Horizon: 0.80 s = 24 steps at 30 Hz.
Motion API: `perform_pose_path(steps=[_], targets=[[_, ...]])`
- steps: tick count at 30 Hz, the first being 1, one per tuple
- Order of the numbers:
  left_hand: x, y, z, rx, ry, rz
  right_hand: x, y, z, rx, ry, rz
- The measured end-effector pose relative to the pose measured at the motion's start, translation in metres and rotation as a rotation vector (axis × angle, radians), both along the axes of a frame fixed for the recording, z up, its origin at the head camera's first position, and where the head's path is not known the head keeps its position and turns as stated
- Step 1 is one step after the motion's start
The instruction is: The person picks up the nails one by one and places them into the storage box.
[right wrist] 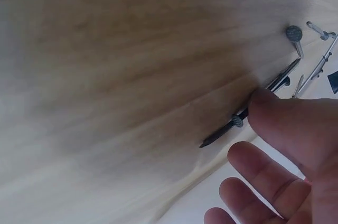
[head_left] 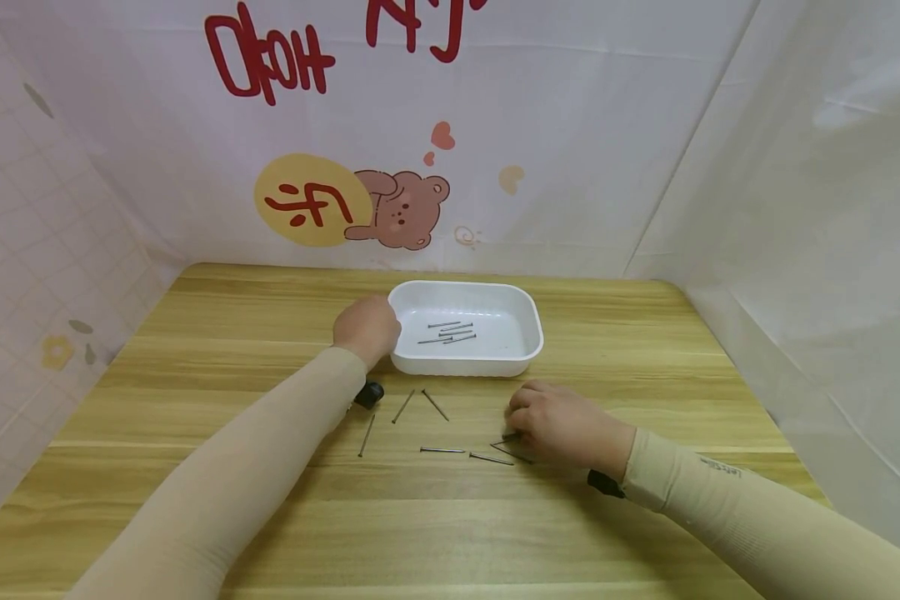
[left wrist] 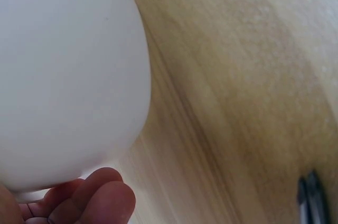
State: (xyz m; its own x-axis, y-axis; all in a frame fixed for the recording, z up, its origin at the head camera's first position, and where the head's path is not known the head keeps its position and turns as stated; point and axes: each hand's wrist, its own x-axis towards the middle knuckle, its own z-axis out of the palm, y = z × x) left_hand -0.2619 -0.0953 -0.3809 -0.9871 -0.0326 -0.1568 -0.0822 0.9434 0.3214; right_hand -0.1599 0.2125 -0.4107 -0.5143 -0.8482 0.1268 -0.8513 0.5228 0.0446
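Note:
My left hand (head_left: 367, 329) grips the left end of a white tray (head_left: 465, 367); in the left wrist view its fingers (left wrist: 108, 203) curl at the rim of the tray's white wall (left wrist: 79, 76). Several steel nails (head_left: 457, 337) lie inside the tray. My right hand (head_left: 566, 425) is low over the table, in front of the tray's right end. In the right wrist view its thumb (right wrist: 285, 123) overlaps dark nails (right wrist: 222, 131) lying close together, while the other visible fingers (right wrist: 264, 174) are spread apart from the thumb and loosely bent.
Loose nails lie on the wooden table (head_left: 435, 533) between the hands: one nail (head_left: 442, 451) points sideways, another nail (head_left: 402, 406) slants near the tray. A black wrist device (head_left: 369, 394) shows under the left wrist. Behind the table hangs a white printed cloth (head_left: 570, 100).

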Motion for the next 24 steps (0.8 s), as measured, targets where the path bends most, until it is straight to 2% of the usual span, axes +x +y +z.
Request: perform_pose_path(steps=[14, 24], targets=[[-0.0006, 0.0001, -0.0003, -0.004, -0.007, 0.004, 0.0001, -0.005, -0.0004, 0.019, 0.01, -0.074], [-0.0001, 0.0, -0.0015, -0.009, 0.015, 0.001, -0.0034, -0.0039, -0.0014, 0.026, -0.072, -0.11]])
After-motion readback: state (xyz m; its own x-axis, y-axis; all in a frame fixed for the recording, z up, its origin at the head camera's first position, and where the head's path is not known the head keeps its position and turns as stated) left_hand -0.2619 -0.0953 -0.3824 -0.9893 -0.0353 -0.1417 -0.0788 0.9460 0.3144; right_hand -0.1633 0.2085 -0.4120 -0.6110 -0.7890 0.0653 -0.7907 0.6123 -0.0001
